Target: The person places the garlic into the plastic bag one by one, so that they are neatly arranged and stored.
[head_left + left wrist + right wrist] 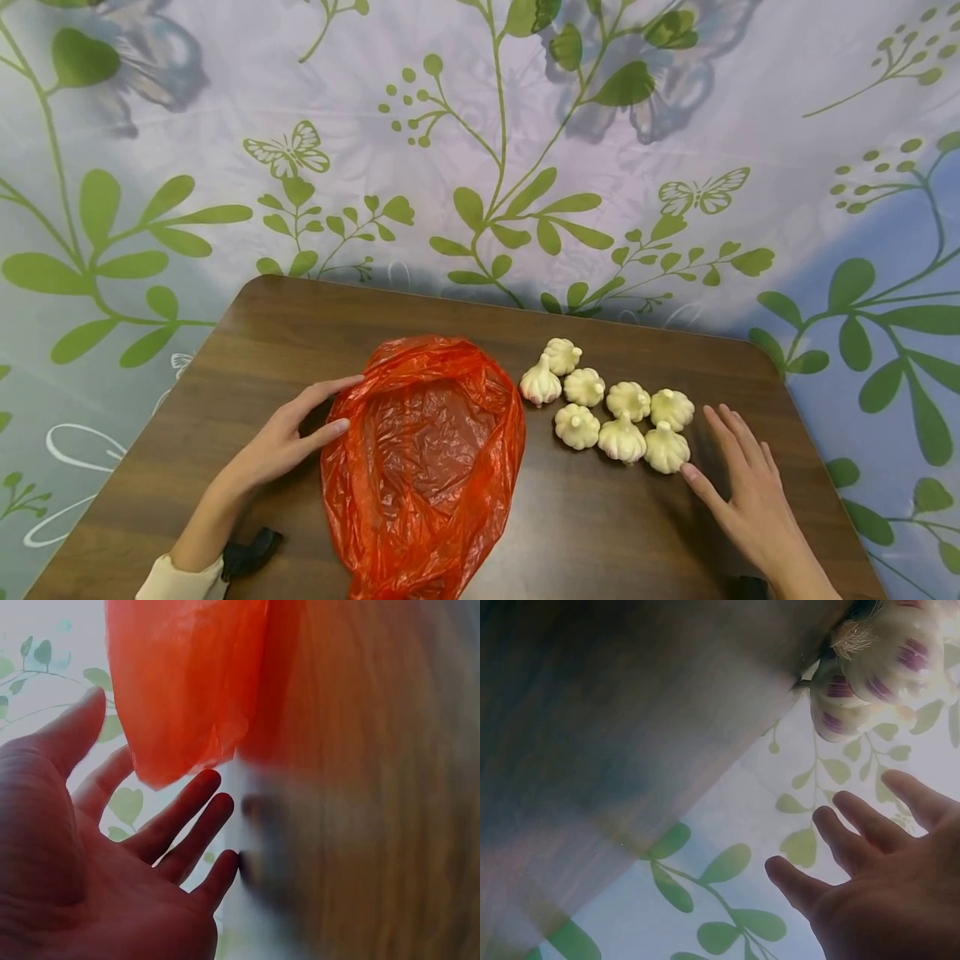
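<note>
A red plastic bag [495, 492] lies on the table with its mouth spread wide, and nothing shows inside it. My left hand [281, 437] is at the bag's left edge, thumb and forefinger apart; in the left wrist view its spread fingers [184, 817] lie beside the hanging red plastic. Several white garlic bulbs [585, 387] with purple streaks sit in a cluster right of the bag. Beside the rightmost bulb [667, 448] my right hand [753, 492] hovers with fingers extended, thumb tip close to that bulb. The right wrist view shows its fingers spread below two bulbs [900, 660].
The brown wooden table [600, 517] has rounded back corners. Behind it hangs a cloth [450, 125] printed with green leaves and butterflies. A black strap piece [253, 552] is at my left wrist, next to a cream sleeve [176, 579].
</note>
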A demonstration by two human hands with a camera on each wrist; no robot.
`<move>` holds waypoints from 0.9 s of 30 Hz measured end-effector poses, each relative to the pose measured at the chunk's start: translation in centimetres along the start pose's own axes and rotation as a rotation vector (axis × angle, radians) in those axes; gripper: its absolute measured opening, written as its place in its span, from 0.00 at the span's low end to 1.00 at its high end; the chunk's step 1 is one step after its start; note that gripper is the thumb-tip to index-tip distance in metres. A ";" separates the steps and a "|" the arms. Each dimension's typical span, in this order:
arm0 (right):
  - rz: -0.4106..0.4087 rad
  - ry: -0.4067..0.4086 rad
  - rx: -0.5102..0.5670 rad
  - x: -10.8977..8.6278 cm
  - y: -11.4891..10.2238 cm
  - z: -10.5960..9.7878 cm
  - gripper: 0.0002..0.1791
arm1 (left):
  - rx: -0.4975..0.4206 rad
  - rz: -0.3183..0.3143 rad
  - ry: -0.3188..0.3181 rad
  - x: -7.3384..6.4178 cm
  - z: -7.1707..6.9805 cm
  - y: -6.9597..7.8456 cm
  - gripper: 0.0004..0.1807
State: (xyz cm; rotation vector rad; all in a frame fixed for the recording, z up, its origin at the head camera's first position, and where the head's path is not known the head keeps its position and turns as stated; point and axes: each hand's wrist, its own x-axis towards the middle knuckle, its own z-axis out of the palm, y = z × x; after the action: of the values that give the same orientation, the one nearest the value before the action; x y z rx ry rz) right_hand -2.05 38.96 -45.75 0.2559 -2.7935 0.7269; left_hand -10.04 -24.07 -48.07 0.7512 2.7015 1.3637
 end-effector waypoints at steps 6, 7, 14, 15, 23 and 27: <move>0.000 0.000 -0.001 0.0 -0.3 -0.1 0.48 | 0.011 0.023 -0.013 0.1 0.5 0.1 0.33; 0.000 0.003 0.001 0.0 -0.3 -0.1 0.48 | 0.015 0.029 -0.011 0.2 0.6 0.1 0.33; 0.032 0.036 0.030 0.2 -1.0 0.0 0.48 | 0.016 0.005 0.010 0.0 0.9 0.0 0.33; 0.037 0.041 0.032 0.3 -1.1 0.1 0.48 | 0.013 -0.002 0.011 -0.1 0.9 -0.1 0.33; 0.059 0.114 -0.008 0.6 -2.3 0.8 0.42 | 0.009 -0.017 0.020 -0.2 1.0 -0.2 0.31; 0.062 0.129 -0.031 0.6 -2.7 1.2 0.37 | -0.001 -0.008 0.017 0.0 1.1 -0.1 0.30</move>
State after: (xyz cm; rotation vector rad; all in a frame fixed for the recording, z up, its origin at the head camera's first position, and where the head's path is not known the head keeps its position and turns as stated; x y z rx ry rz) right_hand -2.25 35.98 -45.32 0.1125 -2.6978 0.6878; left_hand -9.80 -23.27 -48.84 0.7318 2.7135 1.3753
